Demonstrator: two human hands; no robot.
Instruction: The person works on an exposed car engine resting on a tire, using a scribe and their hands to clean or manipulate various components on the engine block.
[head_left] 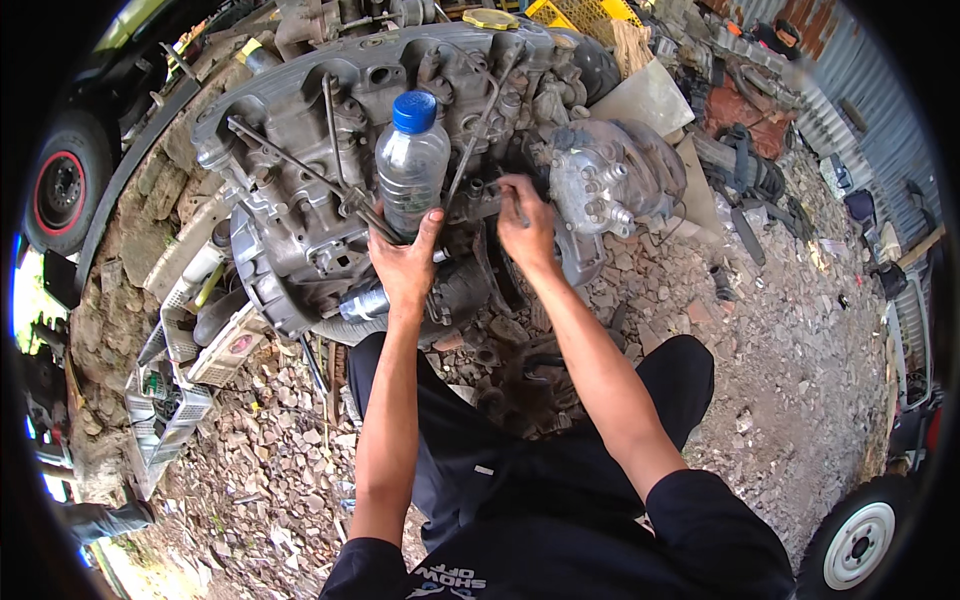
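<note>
My left hand [405,268] is closed round the lower part of a clear plastic bottle [412,170] with a blue cap, its thumb along the bottle's right side. The bottle is upright in front of a large grey engine block [300,210]. Bent metal pipes [480,140] rise from the engine on both sides of the bottle. To the right, my right hand [526,228] has its fingers curled together at the engine's side, next to a rounded metal housing [600,175]. What those fingers hold, if anything, is hidden.
Broken stones and rubble [270,450] cover the ground round my knees. Plastic crates [165,420] lie at the left. A wheel with a red rim line [62,190] stands far left, a white-rimmed wheel [858,545] lower right. Corrugated metal sheets [875,90] line the far right.
</note>
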